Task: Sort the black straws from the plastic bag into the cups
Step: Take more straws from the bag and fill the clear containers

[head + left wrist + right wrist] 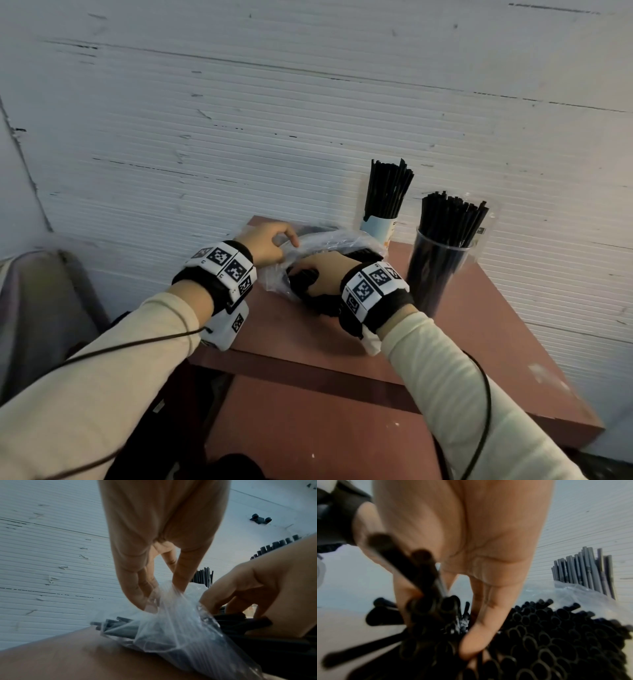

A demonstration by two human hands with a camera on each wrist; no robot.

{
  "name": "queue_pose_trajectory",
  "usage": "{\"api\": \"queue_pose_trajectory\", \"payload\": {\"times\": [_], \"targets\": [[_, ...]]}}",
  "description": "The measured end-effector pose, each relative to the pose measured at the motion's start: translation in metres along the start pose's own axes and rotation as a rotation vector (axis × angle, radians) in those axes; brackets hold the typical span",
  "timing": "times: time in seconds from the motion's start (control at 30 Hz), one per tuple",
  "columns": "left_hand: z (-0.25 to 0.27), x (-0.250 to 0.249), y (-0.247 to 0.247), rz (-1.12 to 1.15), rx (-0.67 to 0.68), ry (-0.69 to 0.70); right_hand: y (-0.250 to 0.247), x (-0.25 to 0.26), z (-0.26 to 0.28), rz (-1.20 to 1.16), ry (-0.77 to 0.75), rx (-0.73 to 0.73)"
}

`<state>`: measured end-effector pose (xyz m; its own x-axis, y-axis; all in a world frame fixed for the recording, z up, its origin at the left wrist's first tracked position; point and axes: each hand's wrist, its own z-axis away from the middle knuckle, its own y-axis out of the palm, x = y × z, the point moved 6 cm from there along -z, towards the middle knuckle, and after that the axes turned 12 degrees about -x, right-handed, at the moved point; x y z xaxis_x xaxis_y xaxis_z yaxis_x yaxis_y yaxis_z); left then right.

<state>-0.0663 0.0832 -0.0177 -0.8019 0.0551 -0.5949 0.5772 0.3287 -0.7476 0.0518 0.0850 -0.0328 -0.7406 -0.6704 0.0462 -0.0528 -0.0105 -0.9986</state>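
Head view: straws [305, 277] w/in R hand [320, 274], bag [329, 240] in L hand [265, 241].

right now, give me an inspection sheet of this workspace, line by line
surface: reddish-brown table, pale specks on its right part.
job's things: clear plastic bag of black straws lying on the table; clear cup and printed paper cup behind it, both packed with upright straws.
clutter: nothing seen.
grips: left hand pinches the bag's mouth; right hand reaches in, fingers round a few straws.
cables: black wire along each sleeve.
surroundings: scuffed white ribbed wall; grey bag at left.
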Motion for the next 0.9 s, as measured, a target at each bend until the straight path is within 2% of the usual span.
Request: {"api": "queue_pose_trajectory", "payload": {"times": [0.1,0.27,0.4,0.57,0.9], "targets": [[-0.001,-0.002,-0.007,0.096,-0.086,0.000,-0.005,-0.008,0.004,-0.020,0.002,-0.015],[-0.001,-0.006,-0.013,0.169,-0.176,-0.011,-0.011,-0.026,0.004,-0.221,0.083,-0.122],[0.001,-0.010,-0.013,0.167,-0.158,-0.021,-0.017,-0.038,0.006,-0.323,0.115,-0.165],[0.002,-0.012,-0.011,0.188,-0.122,-0.038,-0.029,-0.047,0.012,-0.243,0.106,-0.269],[0.003,-0.005,-0.006,0.192,-0.095,-0.041,-0.025,-0.058,0.008,-0.223,0.097,-0.250]]}}
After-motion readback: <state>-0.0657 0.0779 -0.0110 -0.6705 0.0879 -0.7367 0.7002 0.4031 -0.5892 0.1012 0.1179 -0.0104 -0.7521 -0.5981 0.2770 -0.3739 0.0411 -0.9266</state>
